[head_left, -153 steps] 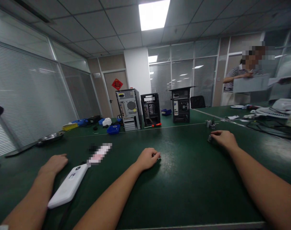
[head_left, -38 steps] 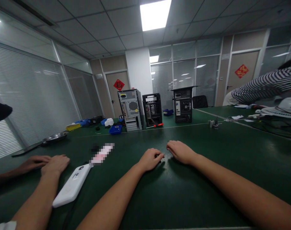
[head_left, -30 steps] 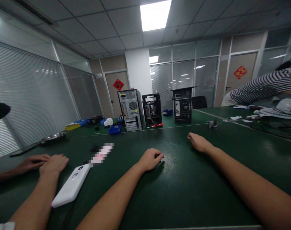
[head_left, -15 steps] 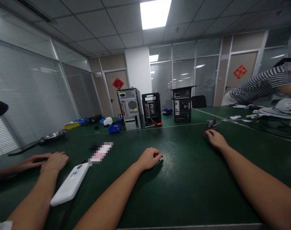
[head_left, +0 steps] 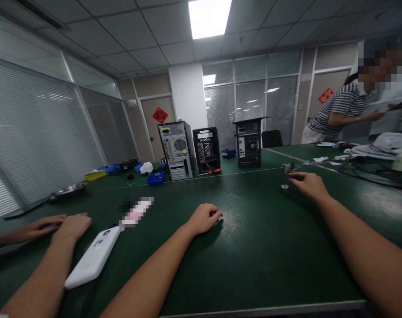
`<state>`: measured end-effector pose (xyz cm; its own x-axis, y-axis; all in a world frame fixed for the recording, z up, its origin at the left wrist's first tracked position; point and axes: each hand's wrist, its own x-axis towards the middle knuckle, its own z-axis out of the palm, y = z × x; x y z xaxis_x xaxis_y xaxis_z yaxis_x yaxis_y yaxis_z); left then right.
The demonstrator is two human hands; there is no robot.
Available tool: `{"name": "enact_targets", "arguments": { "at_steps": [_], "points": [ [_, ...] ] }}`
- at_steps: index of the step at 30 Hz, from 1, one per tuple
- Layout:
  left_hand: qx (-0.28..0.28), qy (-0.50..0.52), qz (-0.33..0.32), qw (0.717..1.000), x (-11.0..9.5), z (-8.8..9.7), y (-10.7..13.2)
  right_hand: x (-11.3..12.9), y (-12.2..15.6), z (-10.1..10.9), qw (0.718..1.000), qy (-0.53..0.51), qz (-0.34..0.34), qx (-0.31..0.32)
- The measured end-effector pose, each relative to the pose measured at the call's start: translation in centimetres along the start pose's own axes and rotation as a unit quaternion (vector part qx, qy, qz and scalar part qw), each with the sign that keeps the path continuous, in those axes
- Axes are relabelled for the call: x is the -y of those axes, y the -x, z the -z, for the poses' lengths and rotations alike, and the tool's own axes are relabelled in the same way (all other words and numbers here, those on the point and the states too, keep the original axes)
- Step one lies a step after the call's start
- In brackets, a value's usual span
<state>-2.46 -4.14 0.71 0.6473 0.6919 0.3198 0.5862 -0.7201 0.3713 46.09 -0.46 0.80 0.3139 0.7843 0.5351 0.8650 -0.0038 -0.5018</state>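
Note:
My left hand (head_left: pixel 206 218) rests on the green tabletop (head_left: pixel 254 260) with its fingers curled together. A small pale glint shows at its fingertips, but I cannot make out what it is. Farther right, my right hand (head_left: pixel 309 185) is stretched forward, fingers extended and nothing visible in them. Just left of its fingertips lies a small round metal disc (head_left: pixel 285 187). Small metal parts (head_left: pixel 286 168) stand slightly behind the disc, apart from the fingers.
Three computer cases (head_left: pixel 178 152) stand across the table, with a red-handled screwdriver (head_left: pixel 215 171) before them. A co-worker's hands (head_left: pixel 73 227) and a white device (head_left: pixel 94 258) are at left. A person in a striped shirt (head_left: pixel 342 106) stands far right, near cables.
My right hand has shifted right and slightly up, and the metal disc now shows on the table. My left hand stays curled in place. The person in stripes has straightened up, holding papers.

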Motion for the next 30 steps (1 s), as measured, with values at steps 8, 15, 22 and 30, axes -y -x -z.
{"name": "enact_targets", "arguments": {
  "at_steps": [8, 15, 22, 30],
  "points": [
    [0.001, 0.011, -0.001, 1.000, -0.1, 0.0, 0.0, 0.0, 0.4, -1.2, 0.999, 0.014, 0.040, 0.032],
    [-0.001, 0.016, 0.003, 1.000, -0.1, 0.0, 0.1, 0.2, 0.2, -1.9, 0.993, 0.037, 0.071, 0.084],
    [0.001, 0.013, 0.005, 1.000, -0.1, 0.0, 0.1, -0.2, 0.1, -2.2, 0.995, 0.053, 0.052, 0.068],
    [-0.010, 0.008, -0.003, 1.000, 0.4, -0.4, 0.1, -0.3, 0.5, -1.8, 0.997, 0.037, -0.018, 0.063]
  ]
}}
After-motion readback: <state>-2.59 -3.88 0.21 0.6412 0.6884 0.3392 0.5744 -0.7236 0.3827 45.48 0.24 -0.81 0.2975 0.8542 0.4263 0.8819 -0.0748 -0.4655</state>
